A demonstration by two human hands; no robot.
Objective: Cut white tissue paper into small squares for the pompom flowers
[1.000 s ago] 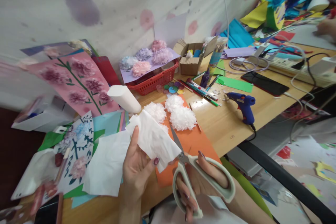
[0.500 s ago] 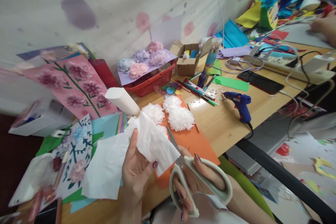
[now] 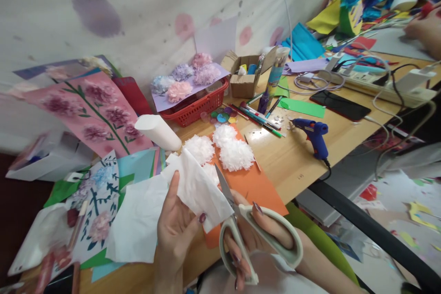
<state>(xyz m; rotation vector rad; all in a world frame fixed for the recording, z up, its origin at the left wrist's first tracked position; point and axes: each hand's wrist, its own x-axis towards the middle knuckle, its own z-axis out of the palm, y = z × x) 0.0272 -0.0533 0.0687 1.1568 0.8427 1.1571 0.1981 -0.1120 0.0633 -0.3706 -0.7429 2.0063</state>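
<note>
My left hand (image 3: 181, 225) pinches a folded piece of white tissue paper (image 3: 201, 188) between thumb and fingers. Through the handles of a pair of scissors (image 3: 225, 186) go the fingers of my right hand (image 3: 253, 229). The blades are parted and point up and away, close to the right end of the tissue; whether they touch it I cannot tell. Several fluffy white paper flowers (image 3: 236, 154) lie just beyond, some of them on an orange sheet (image 3: 260, 188). A larger white tissue sheet (image 3: 136, 220) rests left of my left hand.
A blue glue gun (image 3: 313, 135) and a phone (image 3: 341, 104) lie to the right. Behind stand a red basket (image 3: 196, 108) with paper flowers on top, a cardboard box (image 3: 243, 85) and a white paper roll (image 3: 158, 133). Another person's hand (image 3: 425, 32) shows at far right.
The whole view has shifted slightly. Both hands keep nearly the same pose, with the tissue and the parted scissors held as before.
</note>
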